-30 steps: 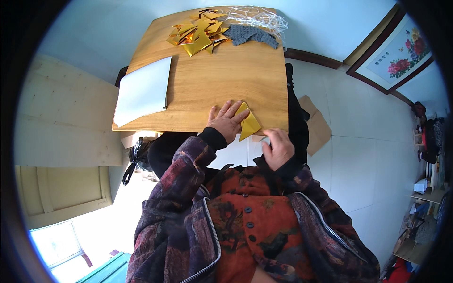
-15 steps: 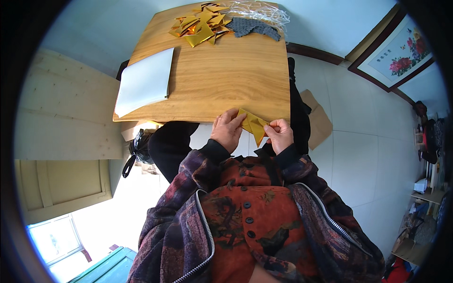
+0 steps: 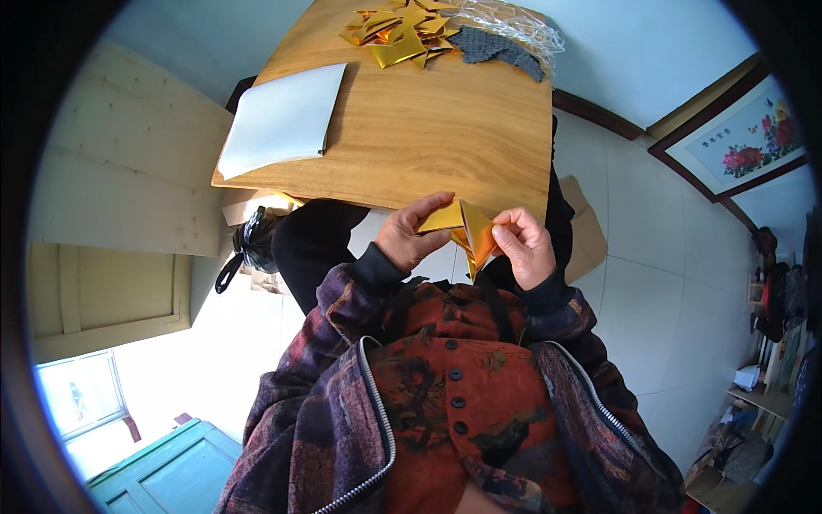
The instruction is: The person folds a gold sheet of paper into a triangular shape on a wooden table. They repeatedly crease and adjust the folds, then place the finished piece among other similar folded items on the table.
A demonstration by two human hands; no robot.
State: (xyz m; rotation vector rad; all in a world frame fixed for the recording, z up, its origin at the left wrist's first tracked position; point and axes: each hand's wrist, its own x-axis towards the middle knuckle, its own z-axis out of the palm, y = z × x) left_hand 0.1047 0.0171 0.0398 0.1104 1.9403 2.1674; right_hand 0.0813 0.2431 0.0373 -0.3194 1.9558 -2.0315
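Observation:
Between my hands, just off the table's near edge, is a piece of folded gold foil paper point(image 3: 473, 230) with a raised triangular flap and a point hanging down. My left hand point(image 3: 414, 233) grips its left part, the thumb below and the fingers along the top. With thumb and fingers pinched, my right hand point(image 3: 526, 245) holds the right edge of the flap. A pile of folded gold paper pieces point(image 3: 399, 49) lies at the far side of the wooden table point(image 3: 428, 128).
A stack of white sheets point(image 3: 282, 116) lies on the table's left side. Beside the gold pile are a dark grey knitted cloth point(image 3: 497, 51) and a tangle of clear plastic strips point(image 3: 514, 24). A black plastic bag point(image 3: 251, 242) hangs below the table at left; flattened cardboard point(image 3: 586, 227) is on the floor at right.
The gold paper has gone from lying fairly flat to having a flap standing up. My hands are a little farther apart, and the whole view has shifted slightly.

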